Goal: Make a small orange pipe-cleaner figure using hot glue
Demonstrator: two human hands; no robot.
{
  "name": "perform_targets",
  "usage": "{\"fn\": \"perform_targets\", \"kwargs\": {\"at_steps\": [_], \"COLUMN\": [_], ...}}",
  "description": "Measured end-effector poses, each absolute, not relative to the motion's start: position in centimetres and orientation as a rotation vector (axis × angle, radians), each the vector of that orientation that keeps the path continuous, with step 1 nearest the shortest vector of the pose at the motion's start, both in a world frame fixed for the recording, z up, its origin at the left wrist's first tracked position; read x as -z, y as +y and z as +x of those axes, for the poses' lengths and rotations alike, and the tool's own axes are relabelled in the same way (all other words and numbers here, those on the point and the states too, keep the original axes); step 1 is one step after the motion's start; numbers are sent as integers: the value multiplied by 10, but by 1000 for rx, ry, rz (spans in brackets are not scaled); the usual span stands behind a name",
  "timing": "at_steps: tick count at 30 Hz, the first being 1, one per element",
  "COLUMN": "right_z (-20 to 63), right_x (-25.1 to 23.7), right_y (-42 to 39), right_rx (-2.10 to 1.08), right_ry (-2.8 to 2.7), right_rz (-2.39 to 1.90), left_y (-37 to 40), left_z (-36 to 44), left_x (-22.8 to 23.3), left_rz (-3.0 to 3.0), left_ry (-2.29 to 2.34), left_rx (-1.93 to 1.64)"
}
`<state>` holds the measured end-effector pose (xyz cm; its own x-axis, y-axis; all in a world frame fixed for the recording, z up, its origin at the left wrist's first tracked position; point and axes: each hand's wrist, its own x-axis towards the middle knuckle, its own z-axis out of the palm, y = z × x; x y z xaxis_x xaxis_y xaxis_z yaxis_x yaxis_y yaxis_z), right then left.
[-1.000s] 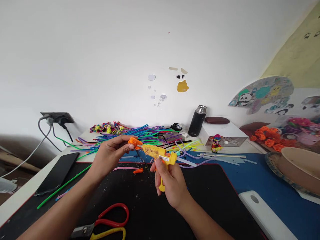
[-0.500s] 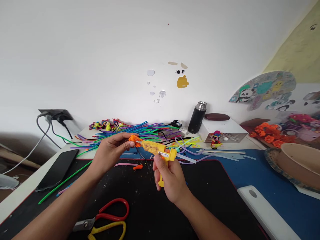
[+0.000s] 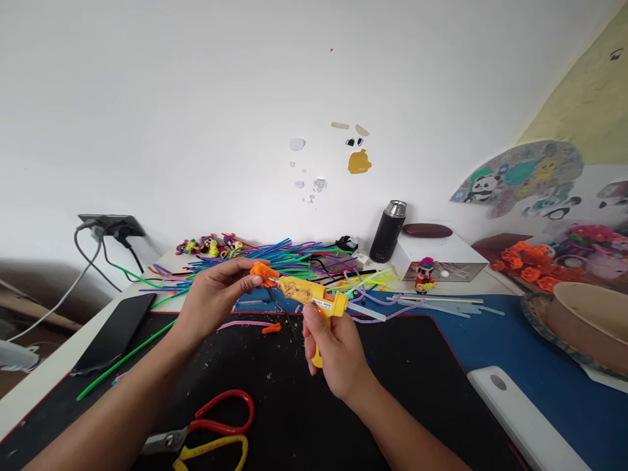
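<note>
A white wall [image 3: 196, 98] with stickers [image 3: 359, 161] rises behind a cluttered desk [image 3: 540, 366]; a socket [image 3: 110, 226] hangs left.

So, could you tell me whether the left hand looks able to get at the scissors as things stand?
Probably yes, once freed. The scissors lie uncovered on the black mat, just below the left forearm, with nothing between. But the left hand is pinching an orange piece at the tip of the glue gun.

Both hands [image 3: 275, 314] and the glue gun [image 3: 314, 299] barely shifted
</note>
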<state>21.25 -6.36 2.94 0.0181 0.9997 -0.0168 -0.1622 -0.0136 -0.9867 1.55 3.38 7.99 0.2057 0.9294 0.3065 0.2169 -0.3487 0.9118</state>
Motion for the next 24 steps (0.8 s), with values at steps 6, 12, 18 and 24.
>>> {"fn": "perform_targets", "kwargs": {"at_steps": [6,12,18,24], "right_z": [213,214,214,215], "right_x": [-29,-29,-29,-30], "right_y": [-63,-63,-62,-63], "right_rx": [-1278,-1258,-1267,-1258], "right_ry": [-1071,-1099,-1103,-1110], "right_rz": [-1117,-1112,-1099,-1109], "left_y": [34,36,36,35], "left_z": [16,15,12,12], "left_x": [-81,-78,-75,-77], "left_rz": [1733,1731,1777,1778], "left_ry": [1094,1112,1166,1228], "left_rx": [-1192,-1185,-1156,-1173]}}
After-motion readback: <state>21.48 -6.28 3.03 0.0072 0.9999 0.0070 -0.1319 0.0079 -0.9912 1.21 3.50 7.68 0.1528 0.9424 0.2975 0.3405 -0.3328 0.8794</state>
